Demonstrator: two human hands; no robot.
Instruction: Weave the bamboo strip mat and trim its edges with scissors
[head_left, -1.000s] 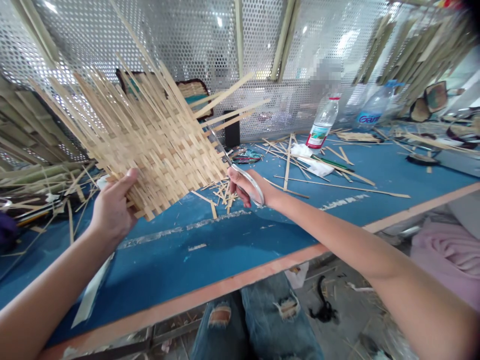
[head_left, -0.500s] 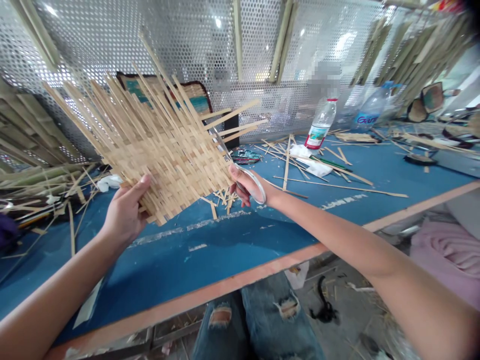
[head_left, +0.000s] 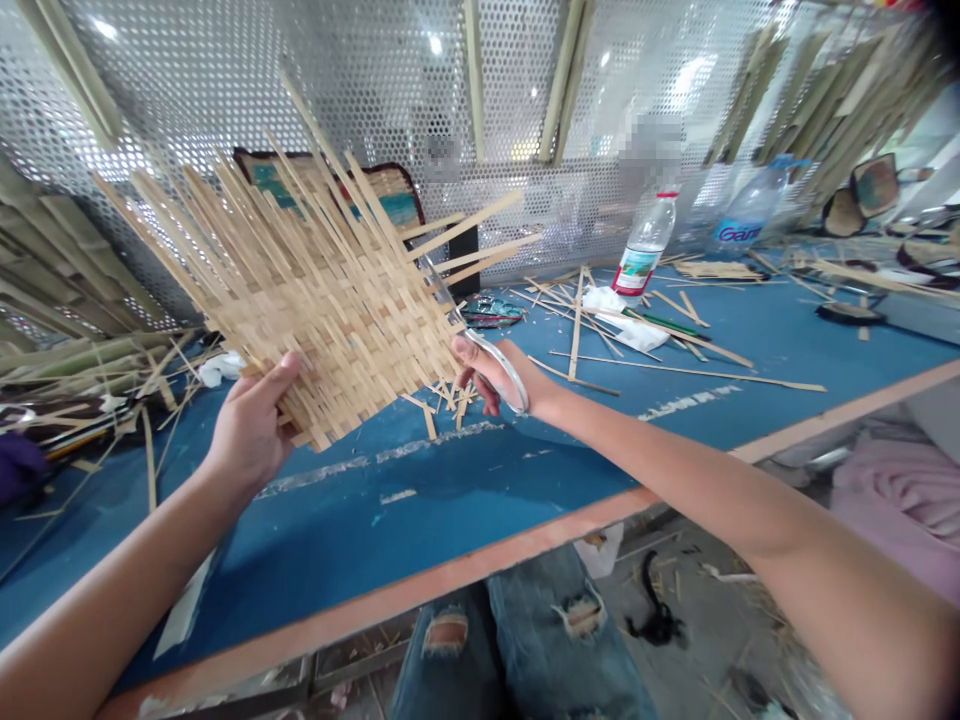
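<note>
A woven bamboo mat (head_left: 337,340) is held up tilted above the table, with long loose strips fanning out from its top edge and a few short ones at its right edge. My left hand (head_left: 255,415) is closed on its lower left corner, thumb on the front face. My right hand (head_left: 491,375) is closed on a pair of scissors (head_left: 510,375) at the mat's right edge. The metal blades run up along that edge, near the protruding strips. Part of the blades is hidden behind the mat, and the fingers of my left hand are behind it too.
The blue table (head_left: 450,520) carries loose bamboo strips (head_left: 577,320), white tissue (head_left: 637,332), a red-capped bottle (head_left: 646,245) and a larger clear bottle (head_left: 750,205). Behind stands a perforated metal screen (head_left: 360,90). Bamboo pieces (head_left: 67,250) lean at the left.
The view has shifted slightly. The mat and my left hand stay almost in place; my right hand with the scissors has moved very little, slightly to the left.
</note>
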